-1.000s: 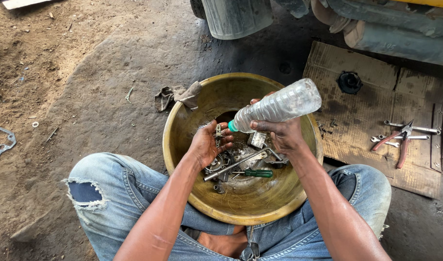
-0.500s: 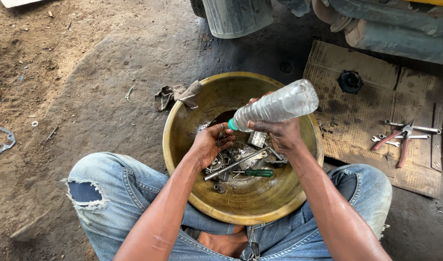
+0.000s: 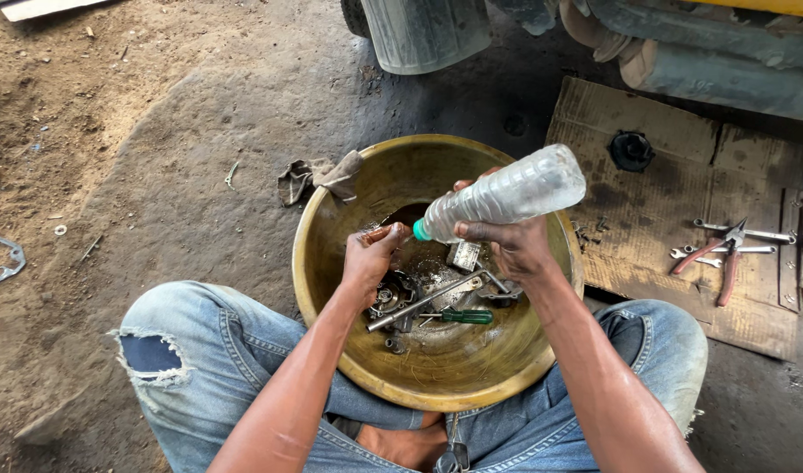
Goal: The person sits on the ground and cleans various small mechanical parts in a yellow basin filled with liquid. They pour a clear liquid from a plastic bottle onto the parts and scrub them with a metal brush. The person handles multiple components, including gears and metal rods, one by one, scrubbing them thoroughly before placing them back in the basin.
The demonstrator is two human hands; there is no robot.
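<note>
Bottle point(image 3: 505, 194) of clear plastic lies tilted in my right hand point(image 3: 513, 248), gripped above the far side of the brass bowl point(image 3: 349, 350). My left hand point(image 3: 370, 256) pinches its green cap point(image 3: 420, 231). Metal parts point(image 3: 392, 293) and a screwdriver point(image 3: 458, 316) lie in the bowl's middle.

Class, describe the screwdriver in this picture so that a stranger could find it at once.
Start at the big brass-coloured basin between the seated person's knees. Among the greasy metal parts at its bottom lies the screwdriver, below the tilted plastic bottle. Its bright green handle is the only coloured thing among grey parts.
</note>
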